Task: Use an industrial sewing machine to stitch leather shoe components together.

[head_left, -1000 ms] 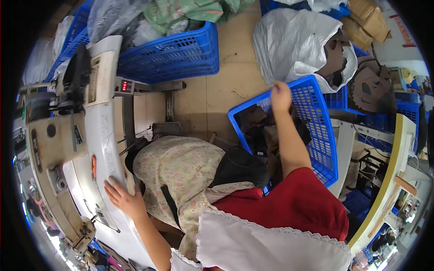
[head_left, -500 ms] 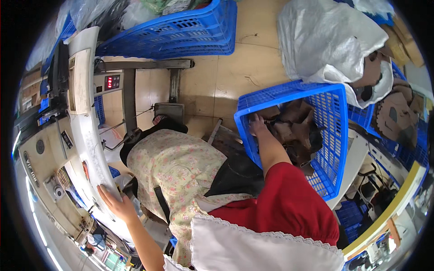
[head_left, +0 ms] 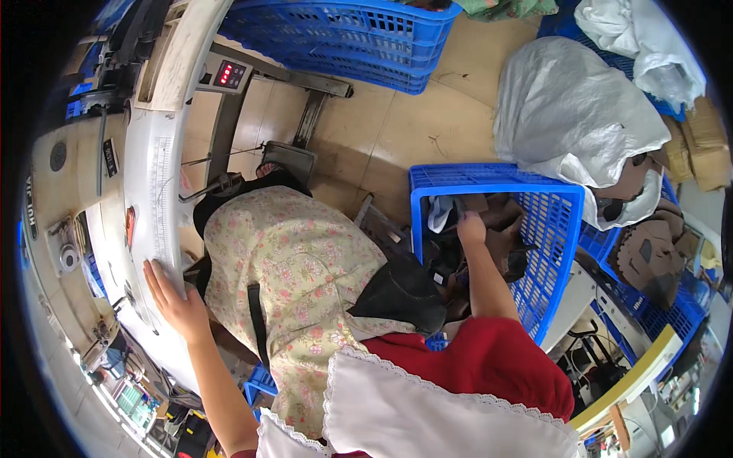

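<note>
My right hand (head_left: 470,229) reaches down into a blue plastic crate (head_left: 565,221) on the floor at my right. Its fingers are curled among brown and dark cut fabric pieces (head_left: 504,229) inside the crate; whether it grips one I cannot tell. My left hand (head_left: 174,294) lies flat, fingers spread, on the white edge of the sewing table (head_left: 149,191) at my left, holding nothing. A floral apron (head_left: 298,275) covers my lap between the two arms.
A sewing machine (head_left: 61,175) stands on the table at far left. A small control box with a red display (head_left: 227,74) hangs under the table. Another blue crate (head_left: 343,30) stands at the top, a grey plastic bag (head_left: 573,114) behind the right crate.
My right hand went from the crate's rim down into the crate among the fabric pieces. My head view swung, so the crate sits closer. The left hand stayed on the table edge.
</note>
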`<state>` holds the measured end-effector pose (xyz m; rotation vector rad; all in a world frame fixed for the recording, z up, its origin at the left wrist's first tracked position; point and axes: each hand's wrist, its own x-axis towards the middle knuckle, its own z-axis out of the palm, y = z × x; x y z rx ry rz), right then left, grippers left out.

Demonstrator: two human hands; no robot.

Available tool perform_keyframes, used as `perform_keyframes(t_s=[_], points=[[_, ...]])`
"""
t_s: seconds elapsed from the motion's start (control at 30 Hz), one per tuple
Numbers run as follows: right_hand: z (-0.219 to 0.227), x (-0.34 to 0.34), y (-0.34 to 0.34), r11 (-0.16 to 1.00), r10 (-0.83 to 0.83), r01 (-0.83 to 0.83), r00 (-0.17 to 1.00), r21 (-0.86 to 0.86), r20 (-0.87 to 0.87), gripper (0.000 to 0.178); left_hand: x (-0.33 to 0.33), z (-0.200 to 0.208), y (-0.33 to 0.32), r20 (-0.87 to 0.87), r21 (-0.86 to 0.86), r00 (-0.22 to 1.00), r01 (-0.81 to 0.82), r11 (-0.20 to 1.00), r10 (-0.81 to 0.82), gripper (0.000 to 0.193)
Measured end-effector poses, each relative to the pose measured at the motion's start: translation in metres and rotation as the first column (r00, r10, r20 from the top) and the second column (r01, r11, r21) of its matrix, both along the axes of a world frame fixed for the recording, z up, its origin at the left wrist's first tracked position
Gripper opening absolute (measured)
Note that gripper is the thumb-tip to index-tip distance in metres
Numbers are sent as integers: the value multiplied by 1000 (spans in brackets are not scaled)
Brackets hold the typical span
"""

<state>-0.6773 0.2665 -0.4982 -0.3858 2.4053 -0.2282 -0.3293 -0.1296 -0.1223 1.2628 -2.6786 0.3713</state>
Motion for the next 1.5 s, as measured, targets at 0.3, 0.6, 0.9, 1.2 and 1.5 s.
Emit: perform_keyframes(t_s=[0.3, 0.6, 0.9, 1.2, 1.5], points=[[283, -15, -9, 738, -110, -313, 818, -597, -565, 12, -22, -3, 6, -135, -60, 987, 78, 995, -86, 67], [444, -2, -170, -411, 535, -399, 623, -819, -572, 24, -90, -7, 33, -30, 899, 591, 368, -237, 806, 68], [476, 85, -292, -602, 781, 130, 301, -788, -547, 31, 45, -51, 23, -116, 490, 393, 821, -292, 912, 48], [495, 91, -306, -647, 557, -206, 530, -734, -640, 26, 85, -13, 37, -565, 601, 793, 205, 772, 229, 27], [388, 128, -269, 248, 653, 290, 655, -924, 381, 51, 88, 60, 78, -513, 851, 312, 312, 423, 800, 42]])
